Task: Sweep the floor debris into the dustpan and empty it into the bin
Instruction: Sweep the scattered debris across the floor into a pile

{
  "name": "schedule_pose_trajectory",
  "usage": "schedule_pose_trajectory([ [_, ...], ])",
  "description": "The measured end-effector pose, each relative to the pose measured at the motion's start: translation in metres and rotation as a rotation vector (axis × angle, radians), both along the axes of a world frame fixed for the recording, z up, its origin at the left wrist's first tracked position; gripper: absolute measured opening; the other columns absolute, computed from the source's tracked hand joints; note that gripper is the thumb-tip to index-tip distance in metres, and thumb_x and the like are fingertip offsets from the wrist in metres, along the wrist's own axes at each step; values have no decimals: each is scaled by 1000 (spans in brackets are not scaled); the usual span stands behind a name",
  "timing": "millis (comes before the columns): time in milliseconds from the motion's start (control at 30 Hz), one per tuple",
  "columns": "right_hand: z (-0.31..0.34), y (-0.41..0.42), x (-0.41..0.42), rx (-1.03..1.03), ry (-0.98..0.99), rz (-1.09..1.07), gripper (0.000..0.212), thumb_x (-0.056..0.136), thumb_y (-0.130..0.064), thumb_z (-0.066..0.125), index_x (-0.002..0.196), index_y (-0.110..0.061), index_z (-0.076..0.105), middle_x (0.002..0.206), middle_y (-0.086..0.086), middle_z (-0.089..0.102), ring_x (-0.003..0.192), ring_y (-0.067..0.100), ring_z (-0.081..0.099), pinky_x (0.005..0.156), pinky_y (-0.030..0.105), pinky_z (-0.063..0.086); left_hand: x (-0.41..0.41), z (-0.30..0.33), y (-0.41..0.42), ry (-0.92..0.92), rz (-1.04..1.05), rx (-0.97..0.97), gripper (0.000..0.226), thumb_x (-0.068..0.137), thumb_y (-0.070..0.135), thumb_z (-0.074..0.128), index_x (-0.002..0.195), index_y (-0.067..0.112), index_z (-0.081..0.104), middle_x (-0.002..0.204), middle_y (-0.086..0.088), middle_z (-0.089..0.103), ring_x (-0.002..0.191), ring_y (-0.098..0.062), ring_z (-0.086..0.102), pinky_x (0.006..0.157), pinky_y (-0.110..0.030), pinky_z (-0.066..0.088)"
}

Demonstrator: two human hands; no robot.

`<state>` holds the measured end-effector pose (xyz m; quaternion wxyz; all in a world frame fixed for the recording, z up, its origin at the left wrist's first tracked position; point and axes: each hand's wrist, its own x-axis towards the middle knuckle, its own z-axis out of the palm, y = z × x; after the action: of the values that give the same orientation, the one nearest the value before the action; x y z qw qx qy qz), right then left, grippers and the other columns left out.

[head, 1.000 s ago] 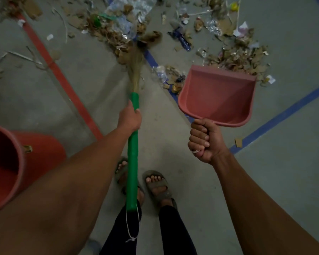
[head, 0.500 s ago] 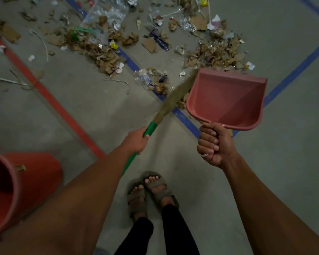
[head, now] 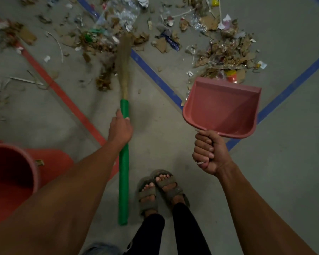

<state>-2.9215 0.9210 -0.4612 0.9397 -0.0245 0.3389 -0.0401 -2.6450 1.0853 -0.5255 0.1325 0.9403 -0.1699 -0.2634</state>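
My left hand grips the green handle of a grass broom; its straw head reaches into the left heap of debris of torn cardboard, plastic and wrappers. My right hand grips the handle of a pink dustpan, held with its empty mouth toward a second debris pile just beyond its front edge. A red bin stands open at the lower left, partly behind my left forearm.
Grey concrete floor with a red painted line and blue lines crossing under the litter. My sandalled feet stand between the broom end and the dustpan. Loose scraps and thin sticks lie scattered at far left.
The broom swung from beside the dustpan back to the left heap and now points straight ahead. The dustpan stays at the right pile's near edge. The view shifted slightly.
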Motion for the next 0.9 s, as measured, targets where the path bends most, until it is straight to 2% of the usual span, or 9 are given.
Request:
schedule_pose_trajectory([
  [133,3,8,10,-15,-1,15,43,99,-20,44,56,-22,35,42,-9,15,31,8,10,37,21,9,-12,-1,33,111,-170,-53,50,105,29,45,153,20,33,118,-22,66,93,-42,68,84,-48,57],
  [200,2,11,15,-22,7,22,43,99,-20,44,57,-22,35,41,-9,17,30,7,13,36,21,10,-19,-5,44,159,-305,14,60,106,26,46,161,19,23,124,-26,63,102,-44,65,89,-45,53],
  [267,0,15,21,-24,-2,28,43,99,-20,45,57,-22,34,40,-9,21,27,6,19,35,20,12,-21,-13,48,186,-425,147,70,107,26,46,165,16,9,125,-31,58,110,-46,60,91,-45,48],
  [300,-1,16,23,-27,-5,36,44,99,-20,45,57,-22,34,39,-9,23,27,6,21,34,20,12,-18,-19,49,189,-447,220,71,106,26,46,165,15,8,128,-31,55,114,-47,58,94,-45,47],
  [433,-5,27,35,-24,-3,59,43,99,-20,45,57,-22,34,38,-8,23,28,7,15,36,19,11,-2,-27,40,136,-259,353,60,99,22,51,152,5,29,138,-30,50,122,-48,55,104,-48,48],
  [533,-2,34,44,-4,-16,74,44,100,-20,44,56,-22,35,39,-8,23,31,7,11,36,20,11,1,-7,24,92,-74,296,60,103,23,49,155,8,23,141,-28,43,122,-48,56,99,-50,46],
  [633,3,38,51,4,-39,76,44,100,-20,44,57,-21,35,39,-8,24,31,7,12,36,20,11,4,8,18,18,-46,187,57,107,28,44,157,11,22,136,-26,44,113,-47,58,91,-50,47],
  [800,11,33,64,15,-77,65,43,99,-18,47,58,-21,34,39,-8,25,31,7,14,34,18,17,12,6,24,-4,-303,92,60,106,34,47,159,23,20,124,-19,48,100,-42,60,87,-48,51],
  [900,12,28,69,0,-80,57,43,98,-17,50,61,-23,29,40,-7,22,31,7,13,33,18,17,17,-3,20,41,-510,147,64,105,36,45,161,30,15,121,-16,52,98,-38,61,86,-47,54],
])
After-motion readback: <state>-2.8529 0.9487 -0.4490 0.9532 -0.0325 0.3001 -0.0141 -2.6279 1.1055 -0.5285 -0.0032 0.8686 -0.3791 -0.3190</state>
